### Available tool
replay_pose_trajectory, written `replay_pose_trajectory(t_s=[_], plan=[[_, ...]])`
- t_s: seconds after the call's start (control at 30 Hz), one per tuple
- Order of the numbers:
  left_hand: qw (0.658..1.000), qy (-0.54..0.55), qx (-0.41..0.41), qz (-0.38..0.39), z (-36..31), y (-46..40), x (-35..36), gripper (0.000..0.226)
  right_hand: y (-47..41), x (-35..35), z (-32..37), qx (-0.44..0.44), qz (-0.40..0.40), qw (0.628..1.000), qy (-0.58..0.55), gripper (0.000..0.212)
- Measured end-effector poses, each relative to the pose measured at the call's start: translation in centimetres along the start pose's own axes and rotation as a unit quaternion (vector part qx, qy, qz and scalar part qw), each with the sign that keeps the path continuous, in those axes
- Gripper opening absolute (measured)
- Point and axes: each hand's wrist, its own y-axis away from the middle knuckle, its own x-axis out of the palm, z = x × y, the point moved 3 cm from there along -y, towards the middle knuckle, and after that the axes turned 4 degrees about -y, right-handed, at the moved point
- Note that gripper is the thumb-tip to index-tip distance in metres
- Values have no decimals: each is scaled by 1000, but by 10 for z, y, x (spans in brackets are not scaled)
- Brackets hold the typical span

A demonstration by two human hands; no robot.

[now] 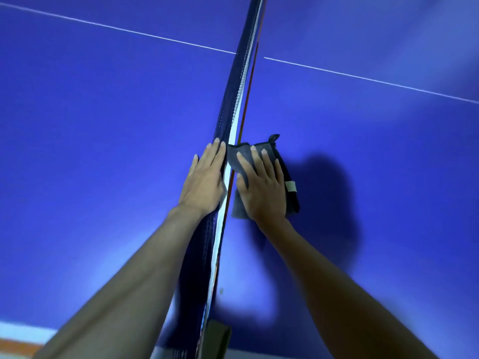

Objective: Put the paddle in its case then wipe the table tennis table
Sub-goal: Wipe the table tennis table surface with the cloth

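The blue table tennis table (103, 125) fills the view, with its dark net (233, 99) running up the middle. My right hand (261, 187) lies flat with straight fingers on a grey cloth (287, 172), pressing it onto the table just right of the net. On the other side, my left hand (204, 177) rests with straight fingers against the left face of the net. No paddle or case shows.
A thin white centre line (129, 31) crosses both halves of the table. The net post clamp (219, 338) sits at the near edge. A strip of floor (18, 345) shows at the bottom left. My shadow falls right of the cloth.
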Motion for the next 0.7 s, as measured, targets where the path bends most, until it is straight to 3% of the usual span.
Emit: replay_pose_trajectory(t_s=[0.43, 0.7], plan=[[1000, -6, 16, 11, -20, 144, -4, 79, 189, -37, 44, -54, 36, 998, -19, 54], [1000, -18, -6, 17, -43, 210, -7, 91, 278, -59, 40, -24, 37, 999, -11, 50]])
